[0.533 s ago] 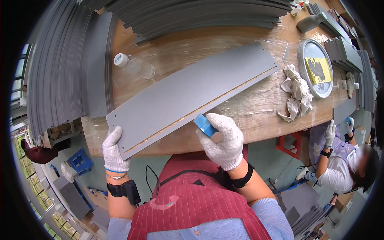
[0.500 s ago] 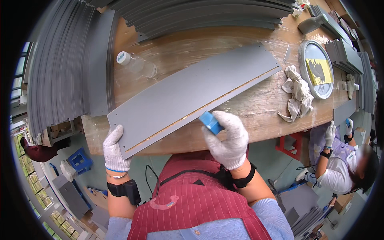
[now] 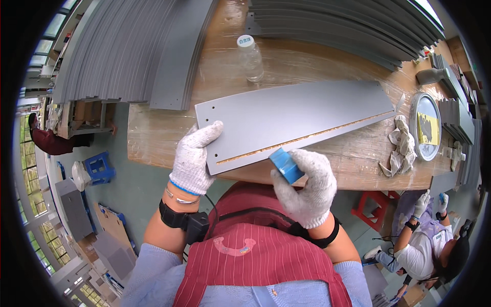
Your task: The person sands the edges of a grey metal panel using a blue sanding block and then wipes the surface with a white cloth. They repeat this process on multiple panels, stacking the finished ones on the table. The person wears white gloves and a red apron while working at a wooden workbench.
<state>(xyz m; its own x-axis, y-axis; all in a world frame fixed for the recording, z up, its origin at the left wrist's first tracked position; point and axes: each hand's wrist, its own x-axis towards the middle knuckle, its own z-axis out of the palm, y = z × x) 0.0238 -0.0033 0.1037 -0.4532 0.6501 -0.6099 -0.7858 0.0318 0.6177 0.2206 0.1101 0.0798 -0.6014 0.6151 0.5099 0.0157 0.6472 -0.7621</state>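
A long grey panel (image 3: 296, 112) lies at a slant over the worktable, with a groove showing raw brown board along its near edge and small holes by its left end. My left hand (image 3: 194, 153), in a white knit glove, grips that left end, thumb on top and the other fingers hidden underneath. In my gloved right hand (image 3: 309, 189) is a small blue block (image 3: 287, 166), pinched between thumb and fingers. The block is close to the near edge of the panel; whether it touches I cannot tell.
Grey panels stand stacked at the left (image 3: 128, 51) and the back (image 3: 337, 25). A clear bottle (image 3: 250, 61) stands behind the panel. To the right are a crumpled cloth (image 3: 401, 148) and a round lid (image 3: 415, 130) with a yellow patch. A co-worker (image 3: 424, 250) works at the far right.
My view has shifted, so the table things sit differently in it. My left hand has moved along the panel's left end, and the panel looks less steeply slanted. The blue block stays in my right hand.
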